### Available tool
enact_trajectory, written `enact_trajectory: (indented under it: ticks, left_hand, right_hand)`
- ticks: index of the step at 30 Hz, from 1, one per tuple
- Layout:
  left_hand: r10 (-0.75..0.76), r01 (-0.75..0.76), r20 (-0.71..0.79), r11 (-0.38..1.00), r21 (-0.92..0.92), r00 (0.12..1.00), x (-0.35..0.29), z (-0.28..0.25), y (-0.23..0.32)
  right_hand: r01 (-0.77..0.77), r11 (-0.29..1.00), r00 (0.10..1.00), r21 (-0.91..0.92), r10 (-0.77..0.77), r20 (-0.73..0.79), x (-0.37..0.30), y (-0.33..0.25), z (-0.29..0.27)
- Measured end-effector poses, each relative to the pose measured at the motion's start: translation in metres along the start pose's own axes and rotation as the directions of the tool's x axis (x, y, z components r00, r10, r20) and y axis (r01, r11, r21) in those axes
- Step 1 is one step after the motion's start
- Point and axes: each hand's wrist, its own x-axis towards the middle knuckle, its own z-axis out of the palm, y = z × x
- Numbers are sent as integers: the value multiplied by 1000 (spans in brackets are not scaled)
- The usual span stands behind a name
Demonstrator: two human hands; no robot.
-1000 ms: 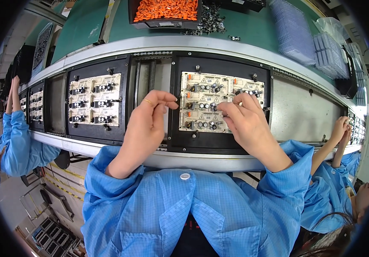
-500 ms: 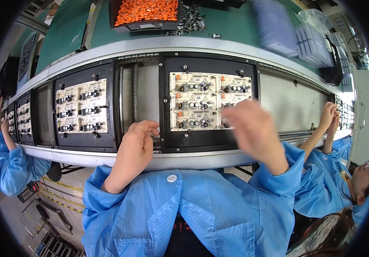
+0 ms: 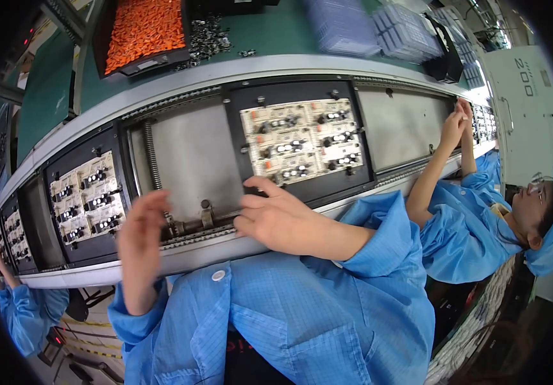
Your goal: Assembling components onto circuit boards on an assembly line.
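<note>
A black carrier frame (image 3: 295, 88) holds a panel of cream circuit boards (image 3: 311, 136) fitted with black cylinders, small silver-topped parts and orange pieces. My right hand (image 3: 283, 218) is at its lower left corner, fingers apart and slightly bent, the index finger stretched toward the frame's edge. Nothing shows in this hand. My left hand (image 3: 142, 240), smeared by motion, hovers over the near rail, between that carrier and a second black carrier (image 3: 100, 142) with a similar panel (image 3: 88, 199). Whether it holds anything is hidden by the blur.
A chain conveyor (image 3: 193, 240) runs along the bench. Beyond it stand a black bin of orange parts (image 3: 145, 35), a pile of small metal parts (image 3: 209, 42) and stacked clear trays (image 3: 340, 29). Co-workers' hands (image 3: 456, 125) are at the line on the right and also far left.
My right hand has moved left from above the boards to the carrier's lower left corner. My left hand has shifted left, away from the carrier. The whole view has tilted and turned.
</note>
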Motion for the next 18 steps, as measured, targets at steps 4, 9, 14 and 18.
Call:
enact_trajectory:
  ticks: [4, 9, 14, 18]
  left_hand:
    - [118, 53, -577, 961, 271, 808, -16, -61, -39]
    - [155, 516, -769, 657, 549, 620, -13, -74, -71]
    - [-38, 535, -696, 670, 515, 717, -28, -81, -72]
    - [-70, 581, -692, 608, 541, 718, -44, -85, -62]
  right_hand:
    - [-63, 993, 984, -99, 78, 160, -39, 28, -18]
    - [-290, 935, 922, -205, 330, 204, -112, 79, -62]
    - [-298, 865, 780, -404, 465, 419, -124, 103, -76]
    - [-438, 899, 881, -12, 432, 193, -64, 145, -105]
